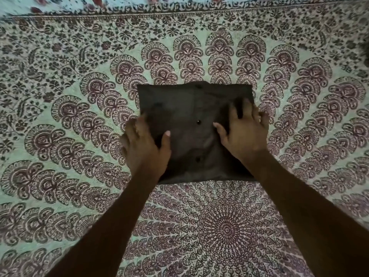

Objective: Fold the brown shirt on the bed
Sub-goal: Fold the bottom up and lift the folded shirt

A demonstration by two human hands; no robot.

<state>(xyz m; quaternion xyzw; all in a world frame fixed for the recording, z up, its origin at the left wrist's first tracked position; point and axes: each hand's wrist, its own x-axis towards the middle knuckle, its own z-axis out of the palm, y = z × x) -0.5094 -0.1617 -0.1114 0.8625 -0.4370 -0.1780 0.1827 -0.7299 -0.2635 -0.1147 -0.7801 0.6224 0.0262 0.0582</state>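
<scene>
A: Lying flat near the middle of the bed [60,116], the brown shirt [191,108] is sitting as a compact, roughly square packet, button placket facing up, w/ the patterned bedspread showing on all sides, well clear of the far edge.

B: And the hands, what are they doing?

A: Both are resting on top, not gripping anything. The left hand [143,144] is sitting at the packet's left edge, fingers spread and curling over the side, thumb pointing in toward the buttons. The right hand [245,130] is pressing on the right half, fingers splayed wide, reaching toward the far right corner.

B: So folding's prob. near done?

A: Looks that way, judging by the shape; this is likely the smoothing/squaring step. Wrinkles are showing approx. around the lower button and the near edge.

B: How's the person doing it well, then?

A: By keeping palms flat and sweeping from the placket outward to each side edge, so trapped folds are pushing out, not bunching. The left hand should be steadying its edge while the right is stroking, else the whole packet is sliding on the spread.
</scene>
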